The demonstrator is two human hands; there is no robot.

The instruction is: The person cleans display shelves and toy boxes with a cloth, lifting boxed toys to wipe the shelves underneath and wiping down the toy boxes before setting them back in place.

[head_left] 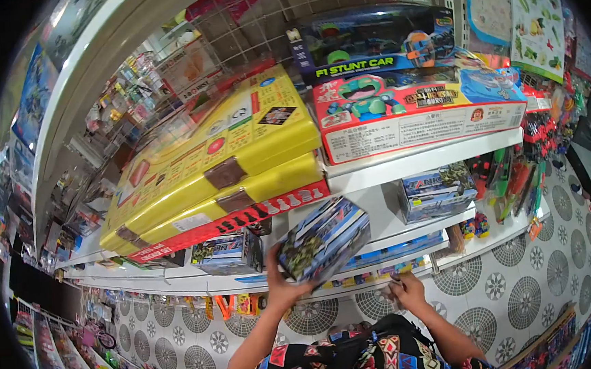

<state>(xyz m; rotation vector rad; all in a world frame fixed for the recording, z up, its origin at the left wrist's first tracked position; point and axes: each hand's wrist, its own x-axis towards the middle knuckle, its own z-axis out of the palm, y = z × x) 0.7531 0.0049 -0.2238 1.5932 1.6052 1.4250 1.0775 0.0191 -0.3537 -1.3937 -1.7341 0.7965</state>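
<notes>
My left hand (283, 288) grips a tank toy box (325, 241) by its lower left side, holding it tilted in front of the shelf. The box has blue and white sides and a picture of a green tank. To the right, my right hand (408, 292) is closed near the lower shelf edge; a small greyish thing may be between its fingers, but I cannot make it out. Two similar boxes stand on the middle shelf: one tank box (226, 253) left of the held box, another tank box (438, 191) to its right.
Above, yellow game boxes (218, 155) lie stacked over a red chess box (236, 218), overhanging the shelf. A red-and-white toy box (417, 114) sits beside them under a stunt car box (374, 42). Packaged toys (514, 176) hang at right. Patterned floor tiles (516, 299) show below.
</notes>
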